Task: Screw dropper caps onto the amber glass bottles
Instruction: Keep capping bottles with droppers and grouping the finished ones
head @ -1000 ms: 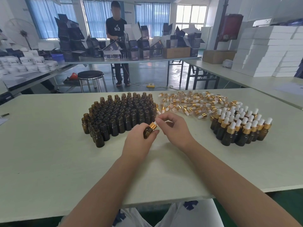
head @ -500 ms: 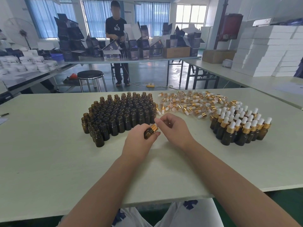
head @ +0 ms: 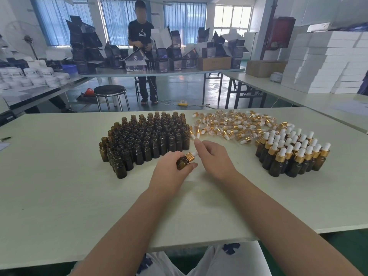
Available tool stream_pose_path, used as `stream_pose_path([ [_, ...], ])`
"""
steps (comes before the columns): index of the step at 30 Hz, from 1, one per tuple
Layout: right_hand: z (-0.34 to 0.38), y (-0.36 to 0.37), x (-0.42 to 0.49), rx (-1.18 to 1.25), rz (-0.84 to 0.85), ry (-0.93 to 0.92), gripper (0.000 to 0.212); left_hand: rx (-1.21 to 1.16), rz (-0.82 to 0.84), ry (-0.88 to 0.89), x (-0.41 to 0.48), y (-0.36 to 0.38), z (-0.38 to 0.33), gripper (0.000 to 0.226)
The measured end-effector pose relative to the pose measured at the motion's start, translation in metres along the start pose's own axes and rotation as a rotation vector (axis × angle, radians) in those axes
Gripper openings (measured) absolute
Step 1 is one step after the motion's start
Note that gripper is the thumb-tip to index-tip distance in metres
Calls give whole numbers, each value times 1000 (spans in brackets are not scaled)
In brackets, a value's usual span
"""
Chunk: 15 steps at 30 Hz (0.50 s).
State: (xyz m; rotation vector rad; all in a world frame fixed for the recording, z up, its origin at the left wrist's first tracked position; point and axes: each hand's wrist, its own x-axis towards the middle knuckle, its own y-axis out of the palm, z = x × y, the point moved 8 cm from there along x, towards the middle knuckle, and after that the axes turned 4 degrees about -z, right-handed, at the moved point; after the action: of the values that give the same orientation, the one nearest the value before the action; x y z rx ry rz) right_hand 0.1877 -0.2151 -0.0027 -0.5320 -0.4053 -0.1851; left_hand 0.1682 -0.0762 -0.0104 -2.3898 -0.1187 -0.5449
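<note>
At the left of the pale surface (head: 59,176) stands a tight cluster of uncapped amber bottles (head: 145,140). Just in front of it, your left hand (head: 171,173) curls around one amber bottle (head: 182,163), tilted so that its gold dropper cap (head: 190,156) points up and to the right. Your right hand (head: 217,159) sits just beside the cap's white bulb, fingers loosely straight, index finger reaching forward; whether it touches the bulb is unclear. Behind it lies a scatter of loose dropper caps (head: 229,124). At the right stand capped bottles (head: 292,154), packed together.
</note>
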Motion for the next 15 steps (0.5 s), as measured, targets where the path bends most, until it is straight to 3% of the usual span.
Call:
stream_pose_path([
  [4,-1,1,2,64,42,-10,26,-4,4,-1,0,0,-2,21],
  [15,6,2,-1,22,56,-63,53,43,18,2,0,2,0,26],
])
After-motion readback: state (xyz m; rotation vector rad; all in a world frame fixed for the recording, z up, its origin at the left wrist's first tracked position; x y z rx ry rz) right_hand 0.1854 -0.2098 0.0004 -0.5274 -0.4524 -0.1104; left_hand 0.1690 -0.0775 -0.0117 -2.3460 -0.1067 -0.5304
